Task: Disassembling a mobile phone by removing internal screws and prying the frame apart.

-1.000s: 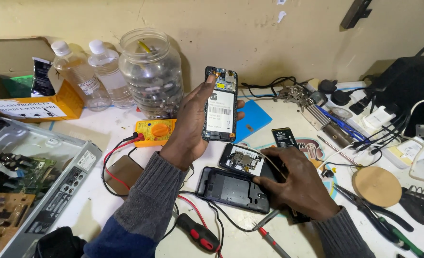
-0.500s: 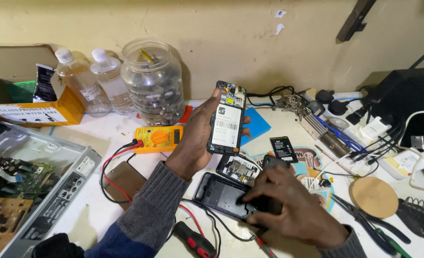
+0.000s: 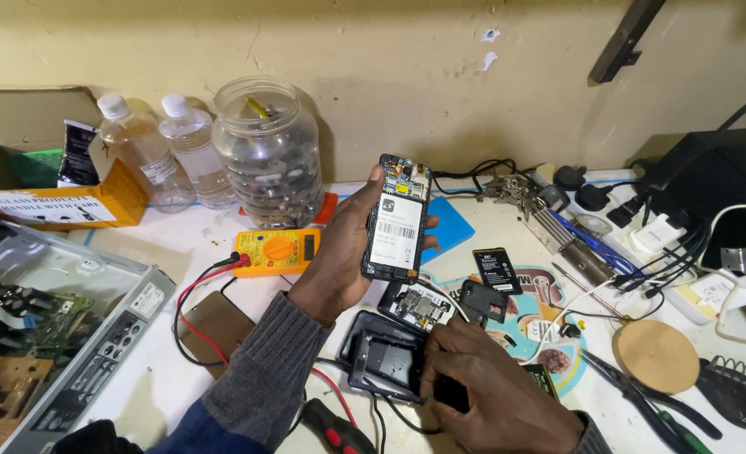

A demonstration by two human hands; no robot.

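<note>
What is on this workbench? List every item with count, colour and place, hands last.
opened phone: 1, black with white label, held up at centre
black phone shell: 1, black, front centre on the bench
multimeter: 1, yellow with red and black leads, left of centre
glass jar: 1, clear, holding small parts, back left
plastic bottles: 2, clear, beside the jar
cardboard box: 1, yellow, far left
phone battery: 1, black, right of centre
round disc: 1, tan, right
pliers: 1, dark, front right
left hand: 1, fingers around the opened phone
right hand: 1, on the black phone shell
</note>
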